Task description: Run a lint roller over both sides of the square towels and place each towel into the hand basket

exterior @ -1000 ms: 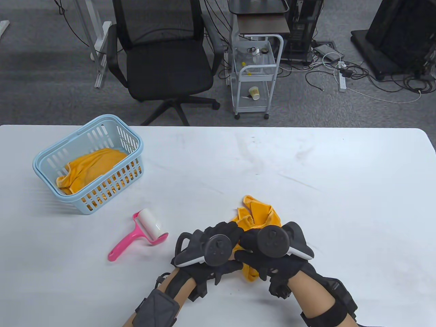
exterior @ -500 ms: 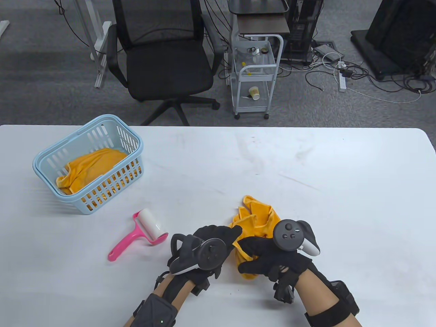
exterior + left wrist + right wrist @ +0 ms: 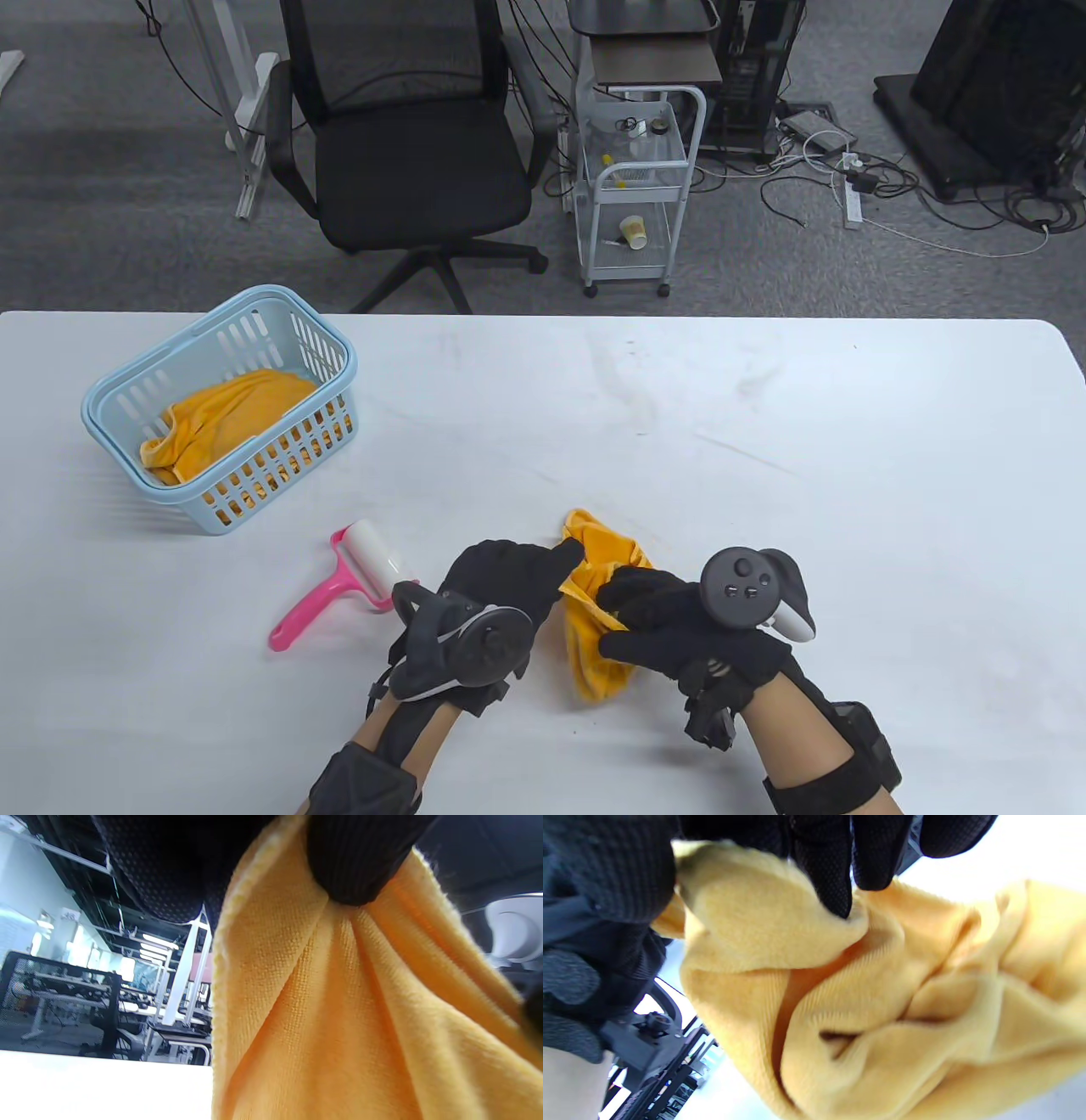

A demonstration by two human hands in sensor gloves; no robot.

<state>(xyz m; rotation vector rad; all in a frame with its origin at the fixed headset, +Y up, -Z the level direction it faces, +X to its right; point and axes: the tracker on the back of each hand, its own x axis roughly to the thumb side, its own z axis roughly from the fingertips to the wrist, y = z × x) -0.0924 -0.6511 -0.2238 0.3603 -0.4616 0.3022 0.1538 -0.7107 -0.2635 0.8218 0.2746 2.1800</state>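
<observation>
White table [image 3: 848, 441], seen from above, its surface faintly scuffed near the middle. Far left: a light-blue slotted basket [image 3: 327, 361] standing on the table, with an orange towel [image 3: 229, 416] inside it. Just in front of the basket, towards the near edge: a pink-handled lint roller [image 3: 344, 586] lying flat, white roll pointing away. Right of the roller, near the front centre: a second orange towel [image 3: 594, 628], crumpled; whether its lower end rests on the table cannot be told.
</observation>
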